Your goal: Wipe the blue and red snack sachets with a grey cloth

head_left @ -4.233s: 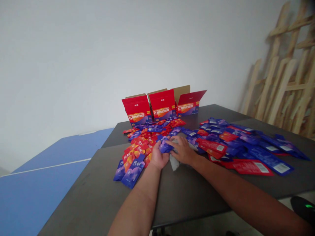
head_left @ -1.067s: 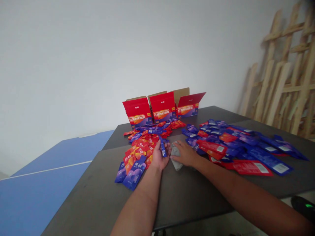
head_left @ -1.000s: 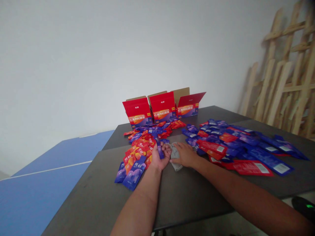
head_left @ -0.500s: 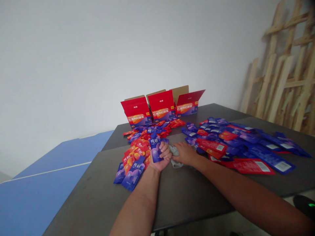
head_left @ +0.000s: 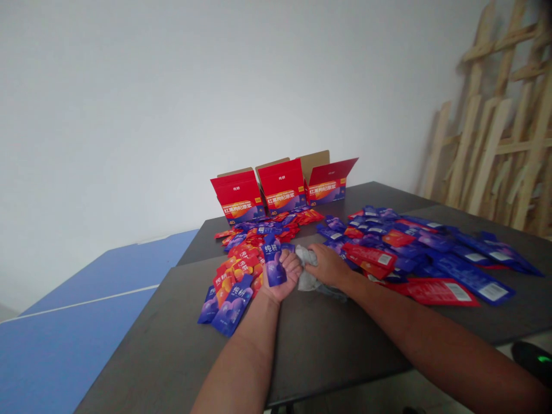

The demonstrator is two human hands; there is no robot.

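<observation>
The left hand [head_left: 288, 275] had its fingers curled around the right edge of one blue packet [head_left: 274, 265], which rested against the palm with the printed face turned to the person. The blue packet was in front of the middle box [head_left: 283, 195], on the person's side of it and apart from it. The right hand [head_left: 326, 265] was partly closed, and it had hold of a bunched grey cloth [head_left: 307, 279], also in front of the middle box and just beside the left hand.

By my judgement, the packet was light and soft, with a smooth skin that could slide a little between the fingers (more so if it was wet, which I could not tell). It probably had some filling, so a hard squeeze in its middle would seem unwise; the flat side edges looked like the safer place to hold. The cloth looked soft and limp, easy to gather from any part.

To the left front of the middle box lay a spread of red and blue packets [head_left: 244, 265]; to its right front lay a looser heap [head_left: 403, 244], all on the dark table [head_left: 172, 322].
</observation>
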